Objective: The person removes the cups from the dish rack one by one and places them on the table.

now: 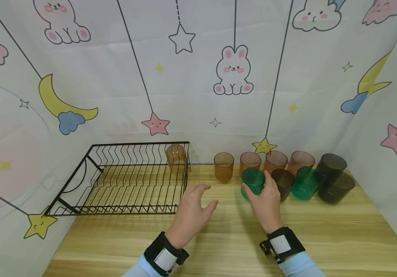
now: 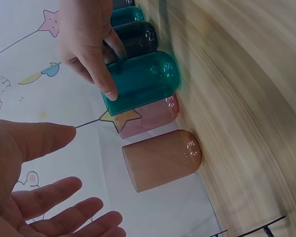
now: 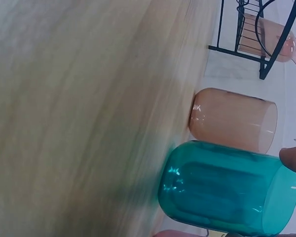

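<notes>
My right hand (image 1: 265, 202) pinches a clear green cup (image 1: 252, 181) by its upper rim, thumb on the near left side and fingers on the right. The cup is upright; in the right wrist view its base (image 3: 172, 185) is close over the wooden table. My left hand (image 1: 192, 215) holds nothing, its thumb and fingers spread apart, near the front right corner of a black wire dish rack (image 1: 132, 209). An upright amber cup (image 1: 223, 167) stands between the rack and the green cup. Behind the green cup is a pink cup (image 1: 248, 158).
An amber cup (image 1: 176, 156) sits upside down at the rack's right end. Right of the held cup stand more pink cups (image 1: 301, 159), a brown cup (image 1: 283, 184), another green cup (image 1: 305, 184) and dark grey cups (image 1: 336, 188). A printed cloth wall (image 1: 198, 96) rises behind the table.
</notes>
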Available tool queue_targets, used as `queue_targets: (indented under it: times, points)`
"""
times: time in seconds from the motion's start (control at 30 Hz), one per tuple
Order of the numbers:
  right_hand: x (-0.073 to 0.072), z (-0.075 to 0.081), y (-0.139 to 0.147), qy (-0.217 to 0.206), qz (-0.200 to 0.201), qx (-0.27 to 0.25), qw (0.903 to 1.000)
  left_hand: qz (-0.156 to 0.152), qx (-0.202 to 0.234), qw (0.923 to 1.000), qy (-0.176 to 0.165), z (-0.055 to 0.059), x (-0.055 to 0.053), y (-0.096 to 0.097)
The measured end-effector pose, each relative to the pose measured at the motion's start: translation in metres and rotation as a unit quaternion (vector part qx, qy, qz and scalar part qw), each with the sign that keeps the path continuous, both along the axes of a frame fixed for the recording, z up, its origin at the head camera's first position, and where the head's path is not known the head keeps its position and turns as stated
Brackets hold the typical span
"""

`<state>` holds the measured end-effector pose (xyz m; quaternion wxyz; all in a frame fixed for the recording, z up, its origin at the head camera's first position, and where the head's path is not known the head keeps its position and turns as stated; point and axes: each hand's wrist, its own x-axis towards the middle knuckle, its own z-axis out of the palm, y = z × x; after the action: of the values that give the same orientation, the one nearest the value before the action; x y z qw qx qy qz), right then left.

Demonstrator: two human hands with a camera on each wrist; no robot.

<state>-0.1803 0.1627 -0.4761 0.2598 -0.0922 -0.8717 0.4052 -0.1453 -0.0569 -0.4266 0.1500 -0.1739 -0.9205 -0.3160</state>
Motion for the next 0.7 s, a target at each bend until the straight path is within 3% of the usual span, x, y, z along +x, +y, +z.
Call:
queue_targets:
  times: [0.17,0.37,0.57,0.7]
  points:
    - [0.003,0.001,0.001,0.039,0.011,0.031,0.9987,0.007,-0.011,0.9999,0.011,0.009,0.001,-0.002]
    - [0.006,0.009,0.005,0.094,0.017,0.068,0.9931,0.015,-0.021,0.999,0.036,0.028,-0.003,-0.01]
    - [0.015,0.025,0.006,0.102,0.033,0.1,0.9891,0.028,-0.033,0.996,0.079,0.05,-0.011,-0.024]
    - [0.023,0.036,0.004,0.085,0.083,0.107,0.9871,0.03,-0.039,0.9923,0.114,0.063,-0.018,-0.033]
